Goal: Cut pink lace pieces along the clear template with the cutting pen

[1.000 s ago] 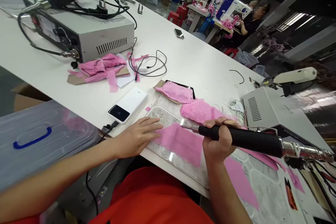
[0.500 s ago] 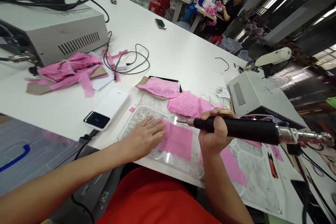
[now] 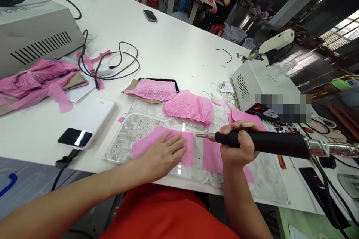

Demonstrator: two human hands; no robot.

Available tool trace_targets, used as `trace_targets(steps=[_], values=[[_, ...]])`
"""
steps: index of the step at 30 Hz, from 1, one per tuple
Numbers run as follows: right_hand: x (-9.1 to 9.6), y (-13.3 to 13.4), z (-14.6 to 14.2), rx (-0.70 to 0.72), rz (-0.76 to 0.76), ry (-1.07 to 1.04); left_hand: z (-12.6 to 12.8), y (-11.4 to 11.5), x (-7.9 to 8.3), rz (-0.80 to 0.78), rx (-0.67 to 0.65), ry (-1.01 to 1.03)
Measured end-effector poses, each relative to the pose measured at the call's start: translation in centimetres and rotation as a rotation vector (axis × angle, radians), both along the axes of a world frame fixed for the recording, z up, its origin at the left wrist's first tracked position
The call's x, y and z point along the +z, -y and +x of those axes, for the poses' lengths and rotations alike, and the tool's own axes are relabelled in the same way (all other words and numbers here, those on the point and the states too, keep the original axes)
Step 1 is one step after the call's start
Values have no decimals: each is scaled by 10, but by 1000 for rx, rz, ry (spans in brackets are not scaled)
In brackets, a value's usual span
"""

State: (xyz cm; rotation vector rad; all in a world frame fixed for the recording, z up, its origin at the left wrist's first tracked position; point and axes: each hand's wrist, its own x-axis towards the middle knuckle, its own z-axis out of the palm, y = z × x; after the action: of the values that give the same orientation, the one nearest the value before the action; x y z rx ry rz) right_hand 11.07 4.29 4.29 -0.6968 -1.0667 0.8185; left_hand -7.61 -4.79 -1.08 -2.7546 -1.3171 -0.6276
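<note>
The left hand [image 3: 165, 157] lies flat, fingers slightly spread and gripping nothing, hiding part of a thin pink cloth rectangle [image 3: 148, 142]; the right hand [image 3: 238, 145] has its fingers wrapped round a black cylindrical metal-tipped tool [image 3: 275, 145], cut off at the right edge. Whether its tip, just beside the cloth, touches anything is unclear. The cloth lies on a scuffed transparent plastic board [image 3: 120, 136], atop a long white table [image 3: 179, 52]. Beyond, a person in black [image 3: 231, 2] sits at a sewing station. Lower left, a translucent blue-handled plastic bin [image 3: 25, 179] is cropped, its contents indistinct.
</note>
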Motion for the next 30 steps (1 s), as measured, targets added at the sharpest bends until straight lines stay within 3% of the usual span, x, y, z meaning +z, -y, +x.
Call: trace_targets(steps=[9,30], values=[[-2,-1,5,31,-19,-18,27,-8,2,-26,17,-11],[-3,-1,-1,54,-46,-29,26,-11,3,-108,-1,-13]])
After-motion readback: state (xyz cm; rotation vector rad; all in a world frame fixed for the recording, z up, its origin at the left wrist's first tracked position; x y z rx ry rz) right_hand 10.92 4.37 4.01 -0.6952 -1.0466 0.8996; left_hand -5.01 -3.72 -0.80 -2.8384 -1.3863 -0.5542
